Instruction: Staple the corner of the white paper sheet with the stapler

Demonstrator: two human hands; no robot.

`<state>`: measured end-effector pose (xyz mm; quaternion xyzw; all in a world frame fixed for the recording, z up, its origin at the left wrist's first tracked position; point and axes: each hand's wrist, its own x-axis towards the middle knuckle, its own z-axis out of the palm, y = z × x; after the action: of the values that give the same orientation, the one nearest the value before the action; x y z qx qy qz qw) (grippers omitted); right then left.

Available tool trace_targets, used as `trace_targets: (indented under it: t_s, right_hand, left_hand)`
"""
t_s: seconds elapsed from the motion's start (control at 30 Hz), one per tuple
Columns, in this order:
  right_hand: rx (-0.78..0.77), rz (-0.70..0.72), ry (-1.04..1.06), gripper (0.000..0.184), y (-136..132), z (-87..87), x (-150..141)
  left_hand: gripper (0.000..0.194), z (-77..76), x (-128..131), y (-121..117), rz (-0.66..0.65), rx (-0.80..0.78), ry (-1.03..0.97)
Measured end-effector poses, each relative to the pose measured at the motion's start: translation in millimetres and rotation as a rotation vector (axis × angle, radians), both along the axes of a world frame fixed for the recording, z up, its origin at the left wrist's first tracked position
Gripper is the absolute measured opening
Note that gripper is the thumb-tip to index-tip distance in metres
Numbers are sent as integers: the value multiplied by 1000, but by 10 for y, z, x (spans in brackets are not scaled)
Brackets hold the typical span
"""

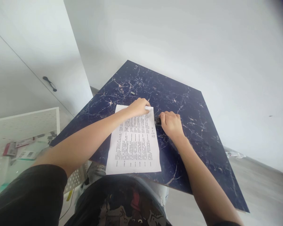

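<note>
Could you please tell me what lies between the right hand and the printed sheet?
The head view shows a black object there, partly hidden by the right hand, beside the printed sheet.

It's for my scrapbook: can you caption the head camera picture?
Left hand on a printed page, right hand on a black object, at a dark blue table.

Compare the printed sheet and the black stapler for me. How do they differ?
The printed sheet is white with rows of dark text, while the black stapler is dark. The printed sheet is spread wide and mostly visible; the black stapler is mostly covered by the right hand. The left hand is on the printed sheet instead. Both are at the marbled blue tabletop.
</note>
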<state>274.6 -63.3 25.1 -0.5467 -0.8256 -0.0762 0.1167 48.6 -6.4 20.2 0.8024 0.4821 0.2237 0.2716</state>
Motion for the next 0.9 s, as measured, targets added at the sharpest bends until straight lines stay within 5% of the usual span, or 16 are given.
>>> trace_targets:
  t_s: [0.9]
  right_hand:
    - [-9, -69, -266, 52, -94, 81, -131]
  left_hand:
    - [33, 4, 1, -5, -1, 31, -6]
